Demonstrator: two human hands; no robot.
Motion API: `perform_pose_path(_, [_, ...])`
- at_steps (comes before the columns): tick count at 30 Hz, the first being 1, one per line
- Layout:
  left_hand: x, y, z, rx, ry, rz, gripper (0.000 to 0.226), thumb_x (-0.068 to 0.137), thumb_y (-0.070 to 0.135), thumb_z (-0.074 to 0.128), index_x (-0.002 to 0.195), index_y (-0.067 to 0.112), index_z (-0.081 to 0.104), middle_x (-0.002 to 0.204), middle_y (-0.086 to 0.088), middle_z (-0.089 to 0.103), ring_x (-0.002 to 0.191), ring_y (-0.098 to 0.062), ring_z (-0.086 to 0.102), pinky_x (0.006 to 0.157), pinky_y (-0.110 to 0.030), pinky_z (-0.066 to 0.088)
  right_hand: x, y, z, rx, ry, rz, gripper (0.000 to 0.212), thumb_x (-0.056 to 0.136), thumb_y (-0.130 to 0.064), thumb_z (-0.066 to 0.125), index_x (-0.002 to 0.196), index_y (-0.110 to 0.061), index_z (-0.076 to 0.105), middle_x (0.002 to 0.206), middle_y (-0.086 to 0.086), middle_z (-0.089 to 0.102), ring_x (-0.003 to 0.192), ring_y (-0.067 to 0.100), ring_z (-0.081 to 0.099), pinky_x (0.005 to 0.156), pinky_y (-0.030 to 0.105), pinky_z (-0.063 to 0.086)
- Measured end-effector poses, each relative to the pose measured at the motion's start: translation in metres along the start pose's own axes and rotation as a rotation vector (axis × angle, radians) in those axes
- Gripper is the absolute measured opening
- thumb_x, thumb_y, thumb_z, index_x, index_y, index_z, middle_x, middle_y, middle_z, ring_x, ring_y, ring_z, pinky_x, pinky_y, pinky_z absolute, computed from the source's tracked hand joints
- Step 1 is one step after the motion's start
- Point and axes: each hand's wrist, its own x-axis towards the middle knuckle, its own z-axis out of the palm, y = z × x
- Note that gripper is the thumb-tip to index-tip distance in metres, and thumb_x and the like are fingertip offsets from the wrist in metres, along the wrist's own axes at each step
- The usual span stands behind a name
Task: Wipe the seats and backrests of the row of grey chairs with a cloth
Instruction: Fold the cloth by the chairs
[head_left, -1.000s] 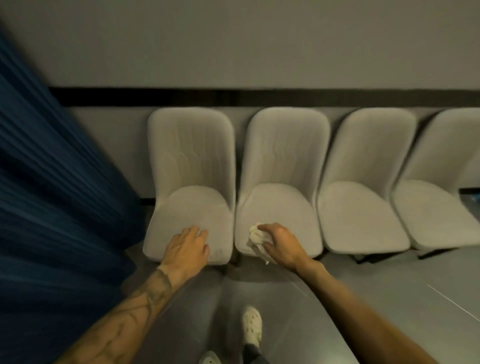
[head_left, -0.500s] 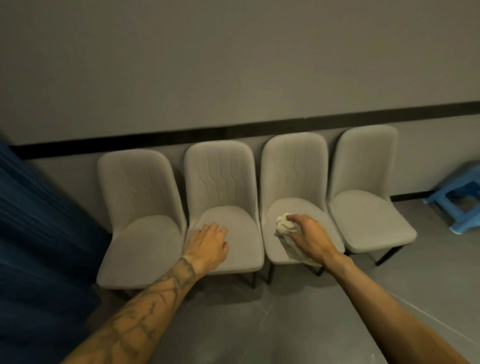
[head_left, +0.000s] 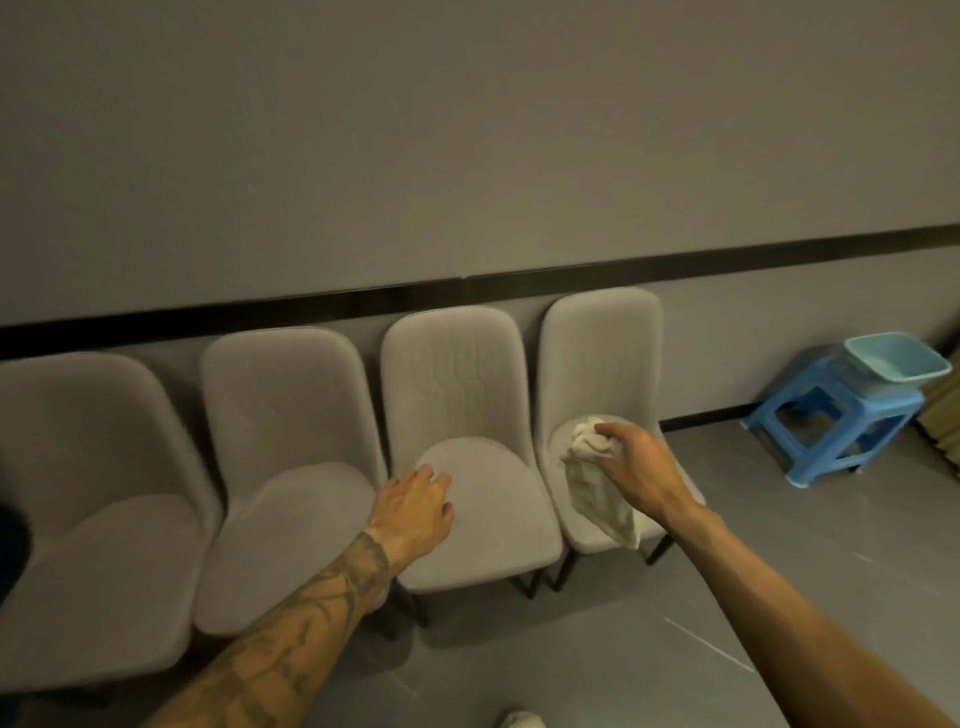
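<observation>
Grey plaster wall (head_left: 467, 145) fills the upper half of the view, crossed by a black strip (head_left: 519, 283) running just behind the chair tops. Grey tiled floor (head_left: 779, 545) is seen below and to the right. Four grey chairs are lined up against the wall, sides nearly touching: far-left chair (head_left: 78, 519), cut by the frame edge; second chair (head_left: 291, 452); third chair (head_left: 467, 395); fourth chair (head_left: 602, 353), at the right end of the row. Thin dark legs are visible under the 3rd and 4th.

A blue plastic stool (head_left: 841, 421) is placed well apart to the right, near the wall, w/ a pale blue basin (head_left: 893, 364) set on top, tilted.

The tattooed left forearm is stretched across the front of the 2nd chair; the left hand (head_left: 415, 512) is laid at the front-left part of the 3rd chair's seat, fingers loosely spread, nothing held. Whether the palm actually touches the seat cannot be told.

The right hand (head_left: 639, 467) is held over the 4th chair's seat, fingers closed around a bunched off-white cloth (head_left: 597, 483). The cloth's upper wad is gripped near where seat meets backrest; its loose end hangs down over the seat front. A white shoe (head_left: 522, 721) is partly seen at the bottom edge.
</observation>
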Motion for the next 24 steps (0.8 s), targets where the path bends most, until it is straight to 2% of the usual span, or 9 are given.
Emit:
perform_pose_path(3, [0.056, 0.063, -0.008, -0.025, -0.026, 0.031, 0.052, 0.109, 0.036, 0.042, 0.158, 0.017, 0.04, 0.156, -0.01, 0.044, 0.142, -0.031, 0.043, 0.118, -0.042, 0.036, 0.039, 0.041, -0.043, 0.012, 0.005, 0.03, 0.044, 0.096, -0.022, 0.068, 0.14, -0.017, 0.062, 0.136, 0.01, 0.065, 0.125, 0.03, 0.061, 0.098, 0.03, 0.045])
perform_pose_path(7, [0.131, 0.159, -0.033, -0.031, 0.001, 0.093, 0.051, 0.109, 0.034, 0.043, 0.157, 0.015, 0.041, 0.151, -0.012, 0.048, 0.141, -0.032, 0.045, 0.114, -0.041, 0.037, 0.09, 0.096, -0.099, 0.036, 0.008, 0.028, 0.046, 0.097, -0.018, 0.064, 0.143, -0.02, 0.058, 0.141, 0.009, 0.061, 0.129, 0.03, 0.059, 0.107, 0.04, 0.049])
perform_pose_path(9, [0.165, 0.208, -0.045, -0.036, 0.032, 0.123, 0.053, 0.108, 0.035, 0.044, 0.158, 0.017, 0.039, 0.149, -0.011, 0.049, 0.138, -0.033, 0.047, 0.11, -0.041, 0.039, 0.113, 0.123, -0.123, 0.048, 0.0, 0.005, 0.046, 0.098, -0.018, 0.062, 0.144, -0.021, 0.057, 0.142, 0.008, 0.062, 0.13, 0.029, 0.059, 0.108, 0.041, 0.049])
perform_pose_path(11, [0.2, 0.258, -0.055, -0.054, 0.054, 0.137, 0.058, 0.108, 0.04, 0.045, 0.161, 0.02, 0.033, 0.152, -0.01, 0.048, 0.14, -0.032, 0.046, 0.111, -0.042, 0.038, 0.138, 0.152, -0.146, 0.065, -0.023, -0.018, 0.047, 0.098, -0.017, 0.061, 0.144, -0.023, 0.056, 0.141, 0.005, 0.063, 0.13, 0.027, 0.059, 0.106, 0.037, 0.048])
perform_pose_path(14, [0.251, 0.33, -0.065, -0.086, 0.084, 0.153, 0.068, 0.107, 0.047, 0.049, 0.165, 0.025, 0.024, 0.152, -0.009, 0.049, 0.139, -0.032, 0.047, 0.114, -0.043, 0.04, 0.178, 0.201, -0.179, 0.11, -0.067, -0.069, 0.052, 0.095, -0.014, 0.064, 0.145, -0.025, 0.054, 0.134, 0.002, 0.067, 0.125, 0.025, 0.062, 0.095, 0.026, 0.044])
perform_pose_path(17, [0.291, 0.4, -0.072, -0.107, 0.112, 0.159, 0.075, 0.103, 0.05, 0.055, 0.166, 0.031, 0.018, 0.146, -0.008, 0.053, 0.134, -0.033, 0.053, 0.111, -0.044, 0.044, 0.212, 0.252, -0.216, 0.132, -0.137, -0.122, 0.06, 0.095, -0.014, 0.066, 0.151, -0.025, 0.047, 0.133, 0.003, 0.067, 0.124, 0.025, 0.062, 0.093, 0.024, 0.043])
perform_pose_path(19, [0.315, 0.448, -0.077, -0.113, 0.106, 0.161, 0.071, 0.101, 0.047, 0.058, 0.163, 0.031, 0.027, 0.142, -0.007, 0.055, 0.132, -0.033, 0.055, 0.108, -0.044, 0.045, 0.23, 0.286, -0.243, 0.144, -0.182, -0.145, 0.065, 0.093, -0.018, 0.069, 0.153, -0.027, 0.044, 0.13, 0.003, 0.068, 0.122, 0.024, 0.063, 0.093, 0.027, 0.047])
perform_pose_path(21, [0.339, 0.495, -0.083, -0.113, 0.117, 0.164, 0.053, 0.101, 0.041, 0.058, 0.15, 0.026, 0.045, 0.132, -0.006, 0.059, 0.126, -0.032, 0.058, 0.099, -0.042, 0.047, 0.246, 0.32, -0.271, 0.151, -0.234, -0.167, 0.067, 0.093, -0.018, 0.068, 0.154, -0.029, 0.042, 0.124, 0.001, 0.069, 0.118, 0.023, 0.065, 0.095, 0.029, 0.049])
perform_pose_path(24, [0.38, 0.56, -0.093, -0.111, 0.137, 0.164, 0.029, 0.103, 0.038, 0.054, 0.126, 0.022, 0.059, 0.121, -0.005, 0.062, 0.116, -0.032, 0.063, 0.087, -0.04, 0.046, 0.273, 0.371, -0.31, 0.161, -0.251, -0.153, 0.069, 0.092, -0.01, 0.061, 0.155, -0.029, 0.04, 0.115, -0.003, 0.07, 0.113, 0.023, 0.067, 0.089, 0.02, 0.046])
